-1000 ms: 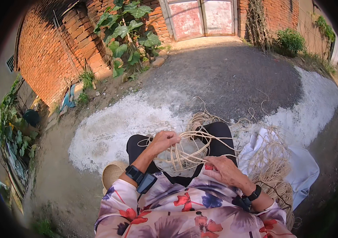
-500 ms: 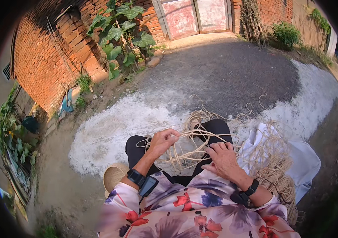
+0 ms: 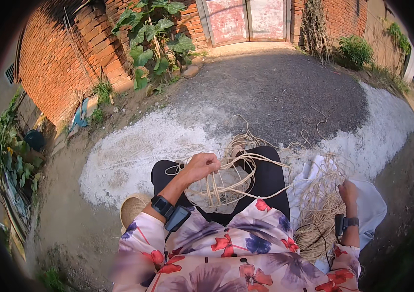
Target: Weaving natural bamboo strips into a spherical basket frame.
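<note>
Between my knees is an open, rounded weave of pale cords, with loose loops spreading past its far side. My left hand is closed round some of its strands at the upper left edge. Off to the right, my right hand is held out beside a big tangled heap of the same cord. Its fingers are pinched together on what looks like one strand of cord, partly lost against the heap. A white cloth or sack lies under and beside the heap.
A round woven basket stands by my left side. Loose cord ends trail over the grey and whitish ground ahead. Farther off are a brick wall, a leafy plant and a worn double door.
My right hand has left the weave and swung out to the right, over the edge of the cord heap. My left hand stays on the strands, its fingers now more tightly curled.
</note>
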`<state>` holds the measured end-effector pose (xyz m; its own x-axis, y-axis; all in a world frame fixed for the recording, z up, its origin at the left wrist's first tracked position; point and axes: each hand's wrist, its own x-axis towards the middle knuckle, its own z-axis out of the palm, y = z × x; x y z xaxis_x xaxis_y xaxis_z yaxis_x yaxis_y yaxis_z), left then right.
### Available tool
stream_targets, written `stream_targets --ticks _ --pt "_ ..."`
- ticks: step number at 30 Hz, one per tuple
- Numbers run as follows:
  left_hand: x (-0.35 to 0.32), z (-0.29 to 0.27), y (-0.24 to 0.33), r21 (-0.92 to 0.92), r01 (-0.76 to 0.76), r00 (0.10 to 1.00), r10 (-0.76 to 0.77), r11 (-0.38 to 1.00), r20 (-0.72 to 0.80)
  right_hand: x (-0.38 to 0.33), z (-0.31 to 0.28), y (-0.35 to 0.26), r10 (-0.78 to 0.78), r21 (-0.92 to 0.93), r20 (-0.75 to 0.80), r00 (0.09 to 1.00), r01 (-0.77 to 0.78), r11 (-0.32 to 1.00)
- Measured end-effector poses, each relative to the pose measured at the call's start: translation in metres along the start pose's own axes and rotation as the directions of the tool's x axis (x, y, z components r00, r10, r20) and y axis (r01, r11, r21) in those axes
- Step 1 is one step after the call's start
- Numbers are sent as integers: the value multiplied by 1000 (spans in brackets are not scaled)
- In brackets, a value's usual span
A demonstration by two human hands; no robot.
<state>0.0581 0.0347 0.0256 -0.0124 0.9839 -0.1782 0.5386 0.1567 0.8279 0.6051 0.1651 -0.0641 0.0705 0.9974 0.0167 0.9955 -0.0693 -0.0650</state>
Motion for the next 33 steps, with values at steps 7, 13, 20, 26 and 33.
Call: stream_targets --ticks 7,13,20,26,33 --pt "12 -7 2 -229 25 987 13 973 161 -53 -33 -190 -551 563 -389 738 664 492" --pt "10 -6 -3 -390 84 978 0 917 210 -98 -59 -323 -758 403 -535 372 902 158" --pt "6 -3 -2 -348 104 981 -38 932 193 -103 -48 -345 -768 330 -530 358 922 202" --pt "4 -2 0 -392 81 986 -17 916 164 -92 -45 -331 -875 735 -136 465 639 226" --pt "-6 9 11 -61 -93 992 97 994 75 -77 -68 -325 -806 869 388 446 -468 160"
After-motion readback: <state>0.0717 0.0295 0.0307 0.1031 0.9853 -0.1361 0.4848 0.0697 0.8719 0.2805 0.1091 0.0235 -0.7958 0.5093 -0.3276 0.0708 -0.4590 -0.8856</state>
